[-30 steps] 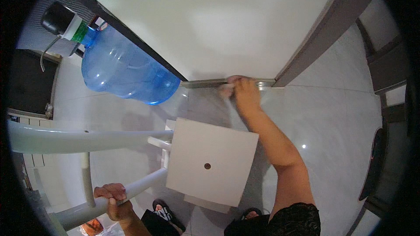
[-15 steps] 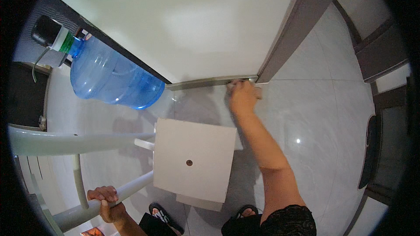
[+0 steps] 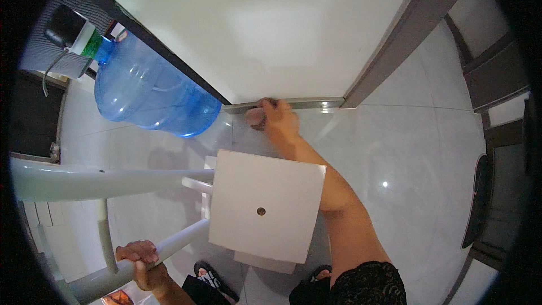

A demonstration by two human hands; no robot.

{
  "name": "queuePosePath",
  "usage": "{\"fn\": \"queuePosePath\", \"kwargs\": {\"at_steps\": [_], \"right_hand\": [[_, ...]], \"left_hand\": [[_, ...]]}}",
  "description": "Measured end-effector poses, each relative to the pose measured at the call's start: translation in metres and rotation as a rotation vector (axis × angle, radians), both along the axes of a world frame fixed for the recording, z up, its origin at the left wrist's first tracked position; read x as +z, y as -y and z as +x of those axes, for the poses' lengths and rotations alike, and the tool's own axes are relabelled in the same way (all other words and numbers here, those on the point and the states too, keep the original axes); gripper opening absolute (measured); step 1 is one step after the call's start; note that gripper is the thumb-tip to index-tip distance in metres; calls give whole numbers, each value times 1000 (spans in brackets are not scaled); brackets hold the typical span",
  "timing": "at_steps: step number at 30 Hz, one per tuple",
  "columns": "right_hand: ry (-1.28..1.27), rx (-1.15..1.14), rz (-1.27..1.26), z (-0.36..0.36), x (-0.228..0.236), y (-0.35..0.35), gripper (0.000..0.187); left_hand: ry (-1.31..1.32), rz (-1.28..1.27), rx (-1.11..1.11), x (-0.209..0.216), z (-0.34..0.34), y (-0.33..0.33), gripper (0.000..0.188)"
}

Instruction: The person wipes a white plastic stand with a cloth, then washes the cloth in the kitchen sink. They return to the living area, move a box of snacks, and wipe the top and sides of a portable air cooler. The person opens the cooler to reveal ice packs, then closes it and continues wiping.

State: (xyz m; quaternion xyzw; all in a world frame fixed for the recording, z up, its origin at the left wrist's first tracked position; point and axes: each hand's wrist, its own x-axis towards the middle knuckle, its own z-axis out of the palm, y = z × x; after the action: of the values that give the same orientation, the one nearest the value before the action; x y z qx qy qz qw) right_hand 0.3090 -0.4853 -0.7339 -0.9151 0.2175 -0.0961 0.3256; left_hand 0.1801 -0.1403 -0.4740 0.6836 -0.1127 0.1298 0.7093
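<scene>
My right hand (image 3: pixel 280 123) reaches past the white square stool (image 3: pixel 265 197) to the foot of a white panel. Its fingers are closed on a crumpled pinkish-brown cloth (image 3: pixel 256 117), pressed at the metal strip (image 3: pixel 307 104) along the panel's bottom edge. Part of the cloth is hidden under the fingers. At the lower left, my left hand (image 3: pixel 144 262) is wrapped round a thick white rail (image 3: pixel 183 237). The stool, with a small round hole in its top, stands between my two arms.
A large blue water bottle (image 3: pixel 155 90) with a black pump on its neck stands left of the panel (image 3: pixel 271 28). A dark frame post (image 3: pixel 395 45) rises at its right side. Grey tiles (image 3: pixel 406 158) cover the floor. A second white rail (image 3: pixel 113 184) runs left of the stool.
My right hand has slid leftward along the metal strip with the cloth, away from the dark post. My left hand keeps its hold on the rail. The view has shifted slightly.
</scene>
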Motion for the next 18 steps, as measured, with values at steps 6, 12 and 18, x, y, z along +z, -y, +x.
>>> {"fn": "queuePosePath", "kwargs": {"at_steps": [6,12,18], "right_hand": [[-71,-310,-174,-76,31,91,33],[38,-446,-126,-98,15,90,32],[62,288,47,-18,47,-7,37]], "left_hand": [[24,34,3,-2,-1,-4,25],[-7,11,-47,0,0,-10,24],[-25,9,-52,3,-1,-6,24]]}}
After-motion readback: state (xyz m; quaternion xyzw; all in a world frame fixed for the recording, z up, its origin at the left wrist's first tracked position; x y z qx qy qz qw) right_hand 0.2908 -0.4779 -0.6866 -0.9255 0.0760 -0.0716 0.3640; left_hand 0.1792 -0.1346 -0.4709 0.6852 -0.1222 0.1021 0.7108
